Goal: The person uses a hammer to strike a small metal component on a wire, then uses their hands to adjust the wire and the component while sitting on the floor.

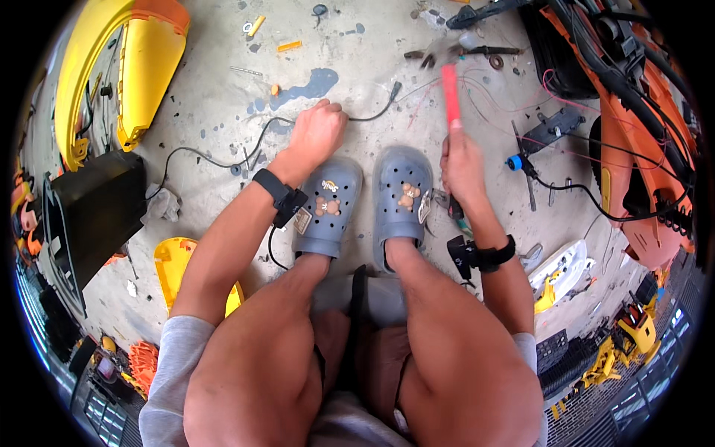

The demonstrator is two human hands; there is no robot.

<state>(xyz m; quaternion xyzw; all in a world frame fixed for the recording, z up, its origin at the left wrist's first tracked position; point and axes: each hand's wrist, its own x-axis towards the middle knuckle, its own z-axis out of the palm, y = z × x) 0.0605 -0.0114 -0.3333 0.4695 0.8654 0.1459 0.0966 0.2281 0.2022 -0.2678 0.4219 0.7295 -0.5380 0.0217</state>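
Note:
My left hand [319, 132] is closed on a thin black cable [253, 141], just beyond the toe of my left clog. The cable comes out past the knuckles and ends in a dark connector [395, 92] on the concrete. In my right hand [463, 167] is a hammer [450, 93] by its red handle; its head, pointing away from me, is smeared by motion. Thin red and pale wires [491, 93] lie near the hammer. Both wrists wear black straps with small devices.
My grey clogs [328, 208] stand between the hands. At far left are a yellow curved panel [145, 74] and a black box-shaped part [100, 216]. An orange frame with black cables [633, 149] takes up the right side. Pliers-like tools, a white shell [562, 268] and scraps litter the floor.

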